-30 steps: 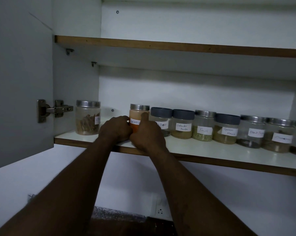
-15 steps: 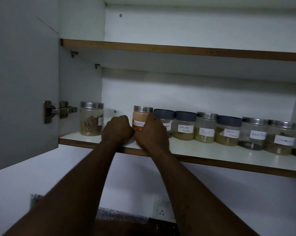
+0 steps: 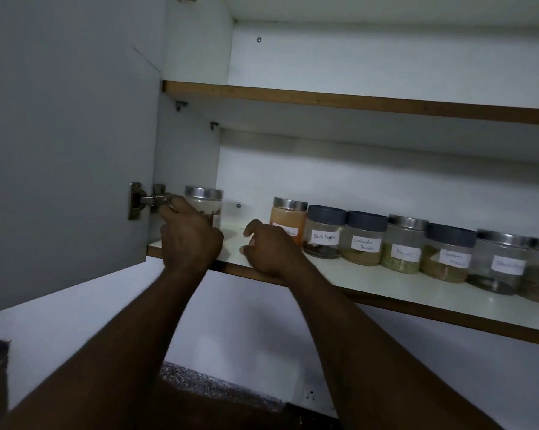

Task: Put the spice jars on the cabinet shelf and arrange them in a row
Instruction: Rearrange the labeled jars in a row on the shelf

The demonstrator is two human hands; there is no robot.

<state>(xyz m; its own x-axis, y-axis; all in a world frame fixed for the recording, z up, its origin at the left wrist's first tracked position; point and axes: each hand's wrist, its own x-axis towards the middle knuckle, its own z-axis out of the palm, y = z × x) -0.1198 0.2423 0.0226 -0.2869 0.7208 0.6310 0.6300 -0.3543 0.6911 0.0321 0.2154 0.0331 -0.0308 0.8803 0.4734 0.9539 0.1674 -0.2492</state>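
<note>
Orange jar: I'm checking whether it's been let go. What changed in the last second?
Both hands came off the orange jar. The left hand moved left to the far-left silver-lidded jar and covers its lower part; a grip can't be confirmed. The right hand hovers before it, fingers loosely curled, holding nothing. The orange jar stayed beside the Black Pepper jar; the row is unchanged.
</note>
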